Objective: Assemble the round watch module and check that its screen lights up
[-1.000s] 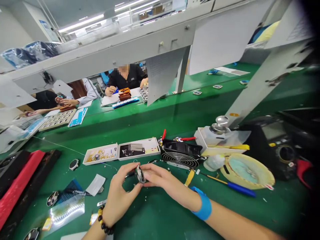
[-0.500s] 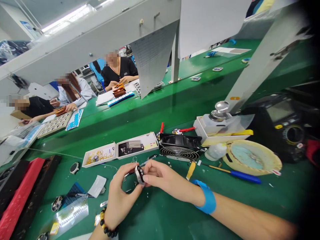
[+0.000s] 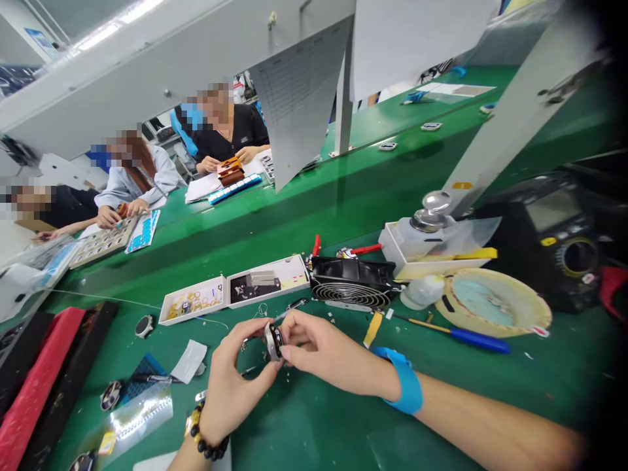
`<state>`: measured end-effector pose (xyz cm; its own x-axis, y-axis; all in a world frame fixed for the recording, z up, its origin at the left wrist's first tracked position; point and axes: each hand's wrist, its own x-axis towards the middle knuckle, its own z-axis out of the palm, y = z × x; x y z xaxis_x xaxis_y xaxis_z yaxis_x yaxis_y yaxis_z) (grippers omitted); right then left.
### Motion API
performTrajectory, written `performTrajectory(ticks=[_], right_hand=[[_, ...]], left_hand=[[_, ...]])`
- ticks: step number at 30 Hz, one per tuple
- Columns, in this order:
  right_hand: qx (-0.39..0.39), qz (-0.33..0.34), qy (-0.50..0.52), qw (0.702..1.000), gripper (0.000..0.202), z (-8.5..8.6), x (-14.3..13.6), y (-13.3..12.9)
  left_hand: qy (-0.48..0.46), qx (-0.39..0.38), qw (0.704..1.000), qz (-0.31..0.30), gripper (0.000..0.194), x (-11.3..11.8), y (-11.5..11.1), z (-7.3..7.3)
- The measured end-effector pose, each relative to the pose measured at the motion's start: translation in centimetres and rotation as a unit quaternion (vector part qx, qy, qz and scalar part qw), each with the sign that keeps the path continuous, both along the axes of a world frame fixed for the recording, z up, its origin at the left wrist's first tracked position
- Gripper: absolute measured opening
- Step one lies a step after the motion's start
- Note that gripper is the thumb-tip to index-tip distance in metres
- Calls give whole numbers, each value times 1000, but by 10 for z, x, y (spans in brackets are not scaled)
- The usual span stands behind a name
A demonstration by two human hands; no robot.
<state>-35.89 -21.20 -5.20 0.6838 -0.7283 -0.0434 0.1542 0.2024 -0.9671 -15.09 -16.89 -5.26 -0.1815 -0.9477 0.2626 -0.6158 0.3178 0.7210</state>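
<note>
A round silver watch case [image 3: 271,341] with dark inner parts is upright on its edge above the green bench. My left hand [image 3: 240,381], with a beaded bracelet at the wrist, grips its rim between thumb and fingers. At the case's right side, the fingertips of my right hand [image 3: 318,350] are pressed together against the open face; whether they pinch a small part is hidden. A blue band [image 3: 405,383] circles my right wrist. Behind the hands lie a pen-like tool [image 3: 290,310] and a white tray of small parts [image 3: 267,282].
A black fan [image 3: 350,284], a yellowish bowl [image 3: 495,302] and a blue-handled tool [image 3: 478,341] stand to the right. Left are a watch [image 3: 144,326], a clear sheet [image 3: 142,412] and a red strip [image 3: 42,373]. Several people sit across the bench.
The view has shifted slightly. My left hand still holds the case, now turned a little, with my right fingertips at its face. Across the bench, a person's hands have moved closer together.
</note>
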Motion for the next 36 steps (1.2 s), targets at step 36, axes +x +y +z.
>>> performTrajectory(ticks=[36], right_hand=[[36,33,-74,996,40,-10,2,-5]], left_hand=[[-28,-87,996,-21,53,-7,3,8]])
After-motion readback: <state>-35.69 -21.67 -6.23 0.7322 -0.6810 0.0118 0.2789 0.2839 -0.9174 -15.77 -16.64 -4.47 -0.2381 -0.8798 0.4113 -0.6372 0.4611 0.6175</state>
